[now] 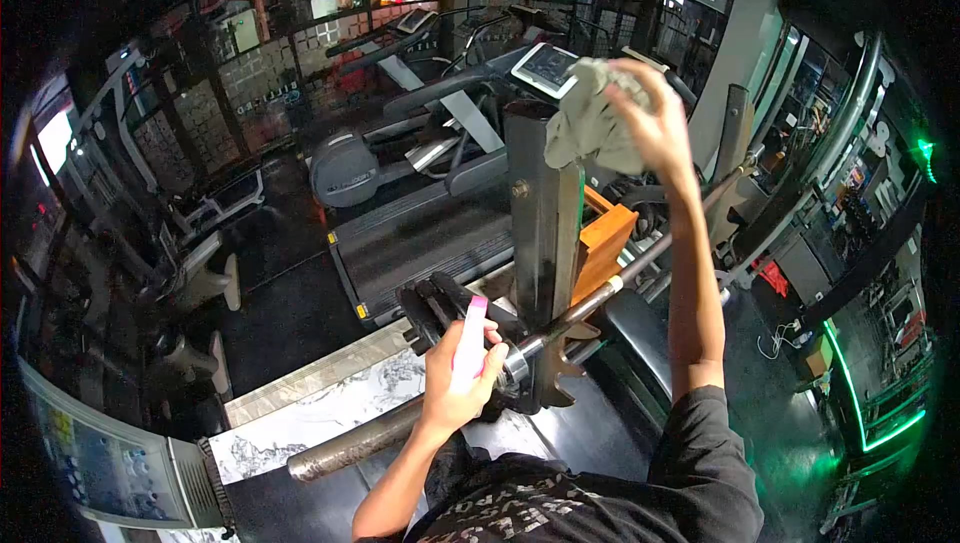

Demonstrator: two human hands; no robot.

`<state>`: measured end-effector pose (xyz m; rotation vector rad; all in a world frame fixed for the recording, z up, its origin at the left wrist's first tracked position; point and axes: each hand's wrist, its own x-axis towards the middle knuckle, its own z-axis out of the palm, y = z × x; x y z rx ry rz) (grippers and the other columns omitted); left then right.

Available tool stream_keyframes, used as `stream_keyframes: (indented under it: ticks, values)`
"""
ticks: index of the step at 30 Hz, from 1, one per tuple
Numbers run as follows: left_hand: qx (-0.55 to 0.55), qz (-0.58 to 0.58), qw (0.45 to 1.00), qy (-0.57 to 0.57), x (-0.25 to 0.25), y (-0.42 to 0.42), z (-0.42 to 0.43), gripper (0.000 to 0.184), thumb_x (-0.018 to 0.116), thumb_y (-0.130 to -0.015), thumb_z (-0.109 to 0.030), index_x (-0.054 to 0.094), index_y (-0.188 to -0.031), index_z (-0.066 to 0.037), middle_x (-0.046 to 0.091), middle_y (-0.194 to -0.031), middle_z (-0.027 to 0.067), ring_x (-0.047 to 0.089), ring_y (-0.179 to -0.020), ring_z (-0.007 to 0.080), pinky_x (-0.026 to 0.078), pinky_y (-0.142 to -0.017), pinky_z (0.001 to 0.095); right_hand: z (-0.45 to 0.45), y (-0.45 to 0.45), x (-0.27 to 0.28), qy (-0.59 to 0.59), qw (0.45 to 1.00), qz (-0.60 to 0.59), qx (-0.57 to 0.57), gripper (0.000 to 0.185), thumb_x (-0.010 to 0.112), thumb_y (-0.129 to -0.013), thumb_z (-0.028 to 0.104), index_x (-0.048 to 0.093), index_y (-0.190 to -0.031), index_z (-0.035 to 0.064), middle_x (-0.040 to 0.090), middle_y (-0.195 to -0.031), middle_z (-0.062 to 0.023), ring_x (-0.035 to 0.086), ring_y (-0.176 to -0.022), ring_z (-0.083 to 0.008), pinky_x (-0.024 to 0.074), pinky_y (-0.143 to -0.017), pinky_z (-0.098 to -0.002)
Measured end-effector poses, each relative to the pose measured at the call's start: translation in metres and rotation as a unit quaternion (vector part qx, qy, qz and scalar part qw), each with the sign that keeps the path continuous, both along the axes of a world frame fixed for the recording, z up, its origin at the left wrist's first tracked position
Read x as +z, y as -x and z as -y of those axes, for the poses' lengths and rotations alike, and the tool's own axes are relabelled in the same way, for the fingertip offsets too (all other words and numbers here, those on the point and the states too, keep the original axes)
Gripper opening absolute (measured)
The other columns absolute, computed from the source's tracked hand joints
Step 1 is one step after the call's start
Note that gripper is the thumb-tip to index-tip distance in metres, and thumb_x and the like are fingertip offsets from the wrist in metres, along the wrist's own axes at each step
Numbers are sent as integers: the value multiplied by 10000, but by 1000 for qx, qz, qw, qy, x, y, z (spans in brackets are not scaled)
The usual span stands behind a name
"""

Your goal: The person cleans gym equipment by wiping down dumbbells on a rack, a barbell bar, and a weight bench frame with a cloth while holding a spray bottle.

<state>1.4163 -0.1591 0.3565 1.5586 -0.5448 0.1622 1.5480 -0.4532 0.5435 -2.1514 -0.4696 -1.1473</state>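
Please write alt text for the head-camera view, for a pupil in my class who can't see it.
A person's right hand holds a grey-green cloth by the top of a dark post, while the left hand grips a slim white-and-pink container near a barbell. Beyond the post stands a treadmill in a dim gym.

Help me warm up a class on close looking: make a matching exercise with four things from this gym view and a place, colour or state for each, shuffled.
Things
1. Cloth
2. Pink-and-white item
3. Post
4. Light strip

Places, colours or states
A. Glowing green
B. Held in the left hand
C. Dark and standing upright
D. Held in the right hand

Right pairs: 1-D, 2-B, 3-C, 4-A
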Motion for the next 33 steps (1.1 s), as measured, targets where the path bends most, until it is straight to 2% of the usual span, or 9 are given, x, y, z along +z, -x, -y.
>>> stream_keyframes:
  ticks: [3,4,7,13,20,23,25,28,33]
  values:
    - [3,5,1000,8,-1,1,1,218,653,-885,-41,556,-1077,-8,621,-891,41,582,-637,71,480,-585,232,-25,-6,-43,91,995,-34,-19,427,687,-843,241,584,-1206,43,604,-1114,-187,587,-1082,-343,454,-950,-397]
    - [3,6,1000,8,-1,1,1,218,653,-885,-41,556,-1077,-8,621,-891,41,582,-637,71,480,-585,232,-39,0,-50,72,997,-28,-21,493,694,-843,247,525,-1264,55,557,-1179,-199,567,-1113,-362,447,-959,-420]
    - [0,-12,1000,14,-1,1,0,219,654,-882,-38,558,-1077,-11,622,-896,40,584,-638,72,482,-588,232,-60,11,-58,96,991,12,-88,584,733,-807,244,457,-1297,85,481,-1278,-184,554,-1120,-387,494,-913,-451]
    - [1,1,1000,2,-1,0,1,217,651,-887,-51,555,-1076,-6,621,-910,43,591,-641,77,485,-588,234,-62,6,-57,138,979,-6,-151,557,717,-804,194,450,-1287,120,470,-1286,-163,568,-1083,-387,544,-822,-458]
    - [8,-12,1000,24,-1,1,-2,218,665,-878,-52,568,-1069,-8,638,-892,45,587,-663,74,482,-614,235,-60,6,-58,169,971,29,-167,515,680,-791,113,484,-1266,143,487,-1287,-137,572,-1070,-363,550,-830,-448]
    - [8,-36,998,49,-1,2,-2,222,681,-868,-56,584,-1064,-15,659,-873,38,580,-680,67,478,-640,234,-58,11,-55,199,961,21,-190,493,653,-800,49,530,-1268,143,505,-1306,-138,568,-1120,-362,525,-896,-415]
    - [8,-36,998,52,-1,2,-2,219,679,-869,-53,583,-1062,-16,659,-871,37,580,-678,66,477,-639,233,-57,18,-52,231,955,17,-185,558,631,-728,-29,564,-1253,147,515,-1314,-117,571,-1104,-334,528,-905,-394]
    - [16,-37,998,52,-2,3,-3,218,676,-868,-45,580,-1062,-16,654,-862,33,578,-672,64,472,-630,231,-51,39,-47,291,941,-7,-174,595,618,-693,-38,561,-1244,182,512,-1309,-84,569,-1083,-310,588,-798,-382]
    - [26,-19,997,73,-7,3,-6,225,674,-862,-26,578,-1065,-18,643,-857,23,561,-651,52,458,-605,226,-47,75,-72,303,932,-38,-196,548,642,-709,-9,586,-1219,184,517,-1317,-63,566,-1094,-324,593,-776,-400]
